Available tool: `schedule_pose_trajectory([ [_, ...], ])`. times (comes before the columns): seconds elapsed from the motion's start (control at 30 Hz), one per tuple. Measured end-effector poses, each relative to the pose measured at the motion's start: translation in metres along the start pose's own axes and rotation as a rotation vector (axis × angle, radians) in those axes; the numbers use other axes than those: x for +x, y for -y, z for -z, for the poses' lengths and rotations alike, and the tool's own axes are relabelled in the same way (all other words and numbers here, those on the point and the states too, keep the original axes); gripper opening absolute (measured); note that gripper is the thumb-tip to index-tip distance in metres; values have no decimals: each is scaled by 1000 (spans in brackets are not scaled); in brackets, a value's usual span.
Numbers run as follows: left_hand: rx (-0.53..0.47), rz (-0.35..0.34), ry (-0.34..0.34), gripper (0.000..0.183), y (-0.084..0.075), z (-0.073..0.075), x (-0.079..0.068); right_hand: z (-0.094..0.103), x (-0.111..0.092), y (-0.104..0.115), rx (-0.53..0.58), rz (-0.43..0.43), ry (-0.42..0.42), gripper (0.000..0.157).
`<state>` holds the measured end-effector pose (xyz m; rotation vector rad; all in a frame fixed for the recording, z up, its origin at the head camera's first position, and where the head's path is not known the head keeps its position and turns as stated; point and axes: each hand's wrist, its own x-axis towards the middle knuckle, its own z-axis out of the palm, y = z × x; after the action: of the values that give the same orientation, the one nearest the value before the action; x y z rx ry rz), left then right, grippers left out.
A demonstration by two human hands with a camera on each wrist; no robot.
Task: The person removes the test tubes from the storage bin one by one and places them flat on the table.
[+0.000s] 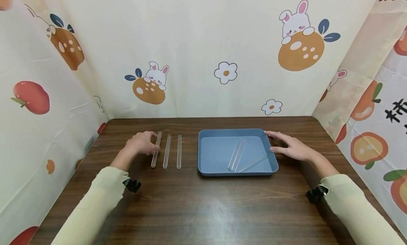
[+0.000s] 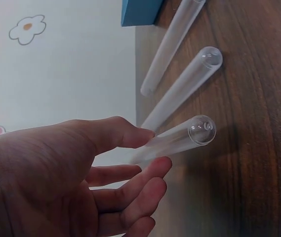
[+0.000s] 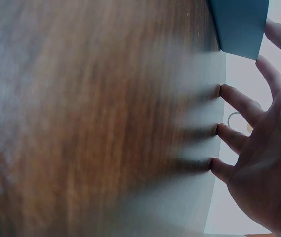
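My left hand (image 1: 142, 143) pinches the leftmost clear test tube (image 1: 156, 149) between thumb and fingers. In the left wrist view that tube's rounded end (image 2: 202, 130) points toward the camera. Two more test tubes lie to its right, a middle one (image 1: 167, 151) and another (image 1: 179, 151). My right hand (image 1: 294, 147) rests at the right side of a blue tray (image 1: 210, 149), its fingers spread and touching the rim and the table. Inside the tray, two test tubes (image 1: 236, 155) lie side by side, and a third (image 1: 253, 163) slants beside them.
The brown wooden table (image 1: 203, 209) carries everything. Behind it hangs a printed curtain (image 1: 197, 43), with more printed cloth on the left (image 1: 57, 132) and right sides. Each wrist wears a small black camera, such as the left one (image 1: 132, 185).
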<state>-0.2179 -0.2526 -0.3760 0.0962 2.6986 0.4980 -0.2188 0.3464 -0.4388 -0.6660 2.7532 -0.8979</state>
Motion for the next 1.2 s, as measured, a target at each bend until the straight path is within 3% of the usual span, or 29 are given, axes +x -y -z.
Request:
schedule_pose_trajectory([
  [1.2, -2, 29, 7, 64, 11, -11, 7, 0, 0, -3, 0, -11, -2, 71],
])
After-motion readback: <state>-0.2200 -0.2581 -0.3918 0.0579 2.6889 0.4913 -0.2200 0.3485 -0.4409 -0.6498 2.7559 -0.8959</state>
